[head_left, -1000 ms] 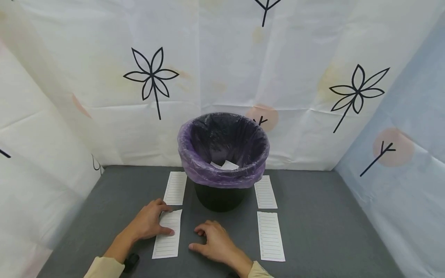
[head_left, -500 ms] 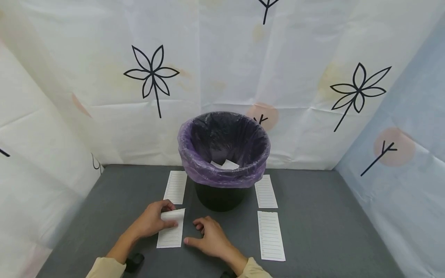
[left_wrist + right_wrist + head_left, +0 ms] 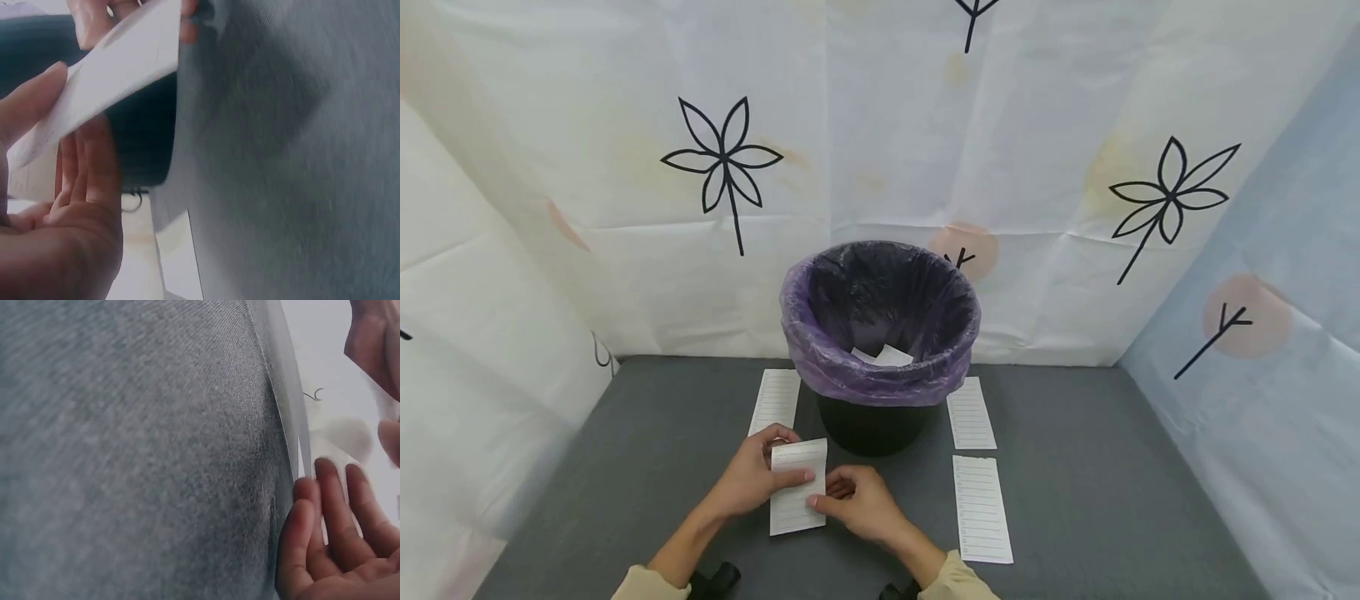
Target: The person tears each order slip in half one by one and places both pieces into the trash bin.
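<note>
My left hand (image 3: 751, 477) pinches a white lined paper sheet (image 3: 792, 510), thumb in front and fingers behind. The sheet is lifted off the table, its top edge tipped toward the bin. At the sheet's right edge, my right hand (image 3: 868, 508) has its thumb over the front and its fingers behind. In the left wrist view the paper sheet (image 3: 134, 62) stretches between the two hands, with the right hand's fingertips (image 3: 90, 28) at its far end. The right wrist view shows the right fingers (image 3: 337, 512) slightly spread and bent, near the paper.
Behind the hands stands a black bin (image 3: 872, 425) lined with a purple bag (image 3: 865, 383), white papers (image 3: 892, 357) inside. More lined sheets lie on the grey table (image 3: 1075, 483): one back left (image 3: 777, 396), one back right (image 3: 972, 414), one front right (image 3: 982, 508). Patterned cloth (image 3: 880, 125) hangs behind.
The left hand has picked the paper sheet up from the table and carried it right. The right hand has come to the sheet's right edge, thumb now over it.
</note>
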The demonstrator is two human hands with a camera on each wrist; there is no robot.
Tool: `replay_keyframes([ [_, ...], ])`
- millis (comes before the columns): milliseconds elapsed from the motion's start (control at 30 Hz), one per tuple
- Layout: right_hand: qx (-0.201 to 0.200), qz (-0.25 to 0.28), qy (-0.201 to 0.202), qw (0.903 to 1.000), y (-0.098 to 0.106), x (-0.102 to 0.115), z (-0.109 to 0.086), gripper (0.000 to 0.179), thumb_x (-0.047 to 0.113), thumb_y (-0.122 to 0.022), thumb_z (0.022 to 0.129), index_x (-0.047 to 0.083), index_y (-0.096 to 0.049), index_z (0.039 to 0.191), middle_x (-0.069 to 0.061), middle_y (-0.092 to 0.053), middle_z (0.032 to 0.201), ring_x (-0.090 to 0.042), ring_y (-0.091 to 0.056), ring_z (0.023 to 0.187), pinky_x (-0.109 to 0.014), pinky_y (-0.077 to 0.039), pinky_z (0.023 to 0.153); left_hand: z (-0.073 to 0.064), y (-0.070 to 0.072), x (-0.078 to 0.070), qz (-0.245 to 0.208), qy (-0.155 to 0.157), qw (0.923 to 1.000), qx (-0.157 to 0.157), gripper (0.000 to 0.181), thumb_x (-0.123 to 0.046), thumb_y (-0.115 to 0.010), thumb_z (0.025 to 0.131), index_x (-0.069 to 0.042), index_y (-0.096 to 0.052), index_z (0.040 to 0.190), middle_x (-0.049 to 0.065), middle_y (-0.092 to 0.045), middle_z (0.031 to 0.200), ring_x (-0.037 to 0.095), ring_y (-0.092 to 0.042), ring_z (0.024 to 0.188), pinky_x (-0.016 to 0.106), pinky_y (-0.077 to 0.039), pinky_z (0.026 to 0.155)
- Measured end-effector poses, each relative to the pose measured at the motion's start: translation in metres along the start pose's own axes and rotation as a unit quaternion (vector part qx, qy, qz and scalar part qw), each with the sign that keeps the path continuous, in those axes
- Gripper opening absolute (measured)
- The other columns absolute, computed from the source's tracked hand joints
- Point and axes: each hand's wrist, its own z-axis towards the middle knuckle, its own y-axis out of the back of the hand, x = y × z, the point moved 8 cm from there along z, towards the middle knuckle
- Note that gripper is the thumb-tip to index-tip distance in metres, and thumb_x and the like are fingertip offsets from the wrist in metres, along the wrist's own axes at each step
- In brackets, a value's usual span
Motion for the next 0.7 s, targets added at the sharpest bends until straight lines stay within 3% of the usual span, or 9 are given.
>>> replay_keyframes([
  [133, -0.010, 0.023, 0.008, 0.9997, 0.007, 0.005, -0.005, 0.014, 0.006, -0.079, 0.087, -0.004, -0.070, 0.089, -0.006, -0.069, 0.078, -0.005, -0.058, 0.066, -0.019, -0.046, 0.058, -0.001, -0.005, -0.004, -0.021, 0.002, 0.9997, -0.014, 0.050, -0.005, -0.085, 0.081, 0.007, -0.051, 0.116, 0.017, -0.069, 0.100, 0.022, -0.068, 0.079, 0.032, -0.057, 0.065],
  [300, 0.010, 0.021, 0.019, 0.9995, 0.019, 0.013, -0.012, 0.014, 0.002, -0.076, 0.088, -0.008, -0.069, 0.094, -0.012, -0.070, 0.079, -0.004, -0.058, 0.065, -0.018, -0.044, 0.059, -0.003, -0.007, -0.008, -0.035, -0.001, 0.9993, -0.016, 0.055, -0.003, -0.084, 0.081, 0.009, -0.050, 0.122, 0.017, -0.067, 0.099, 0.021, -0.068, 0.080, 0.030, -0.056, 0.067],
  [467, 0.036, -0.011, 0.047, 0.9982, 0.036, 0.021, -0.019, 0.013, 0.003, -0.073, 0.090, -0.006, -0.072, 0.100, -0.013, -0.071, 0.083, -0.004, -0.060, 0.068, -0.019, -0.047, 0.062, -0.004, -0.009, -0.014, -0.047, -0.029, 0.9985, 0.002, 0.042, 0.001, -0.081, 0.083, 0.011, -0.056, 0.116, 0.020, -0.072, 0.099, 0.017, -0.070, 0.079, 0.029, -0.057, 0.066],
  [700, -0.003, -0.048, 0.076, 0.9960, 0.068, 0.038, -0.026, 0.011, 0.008, -0.071, 0.095, 0.000, -0.075, 0.100, -0.010, -0.072, 0.090, -0.006, -0.062, 0.072, -0.022, -0.051, 0.064, -0.009, -0.024, -0.026, -0.051, -0.045, 0.9967, 0.045, 0.032, -0.001, -0.077, 0.087, 0.013, -0.061, 0.111, 0.020, -0.072, 0.099, 0.017, -0.073, 0.081, 0.028, -0.058, 0.068],
])
